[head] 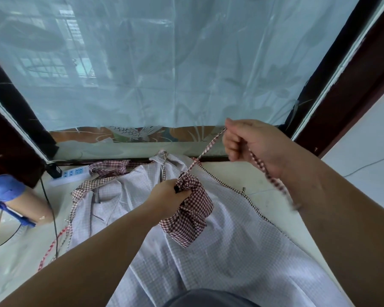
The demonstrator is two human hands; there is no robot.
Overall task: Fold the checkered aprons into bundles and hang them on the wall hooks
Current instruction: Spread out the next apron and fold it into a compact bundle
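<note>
- The checkered bundle is a red-and-white apron rolled into a fat cylinder. It is held in the air above a second apron, which lies spread with its pale gridded backing up on the surface below the sheer curtain.
- The left hand grips the bundle's gathered top end, fingers curled round the bunched cloth, so the roll hangs down from the fist.
- The right hand is raised off to the right, fingers closed round the apron strap. The strap runs taut from the bundle's neck up to that fist, and its loose tail drops below the hand, blurred.
- Handling, as I judge it: the cloth looks thin, light and soft, with no stiffness of its own (the roll will likely loosen wherever nothing binds it). The neck, where the left hand has it, looks the best hold, and the strap can serve as the binding and as the loop for a hook.
- The strap is narrow and may slip through a slack grip, so it wants tension while it is wound.
- No wall hooks show. A power strip and a cardboard tube lie off to the left.
</note>
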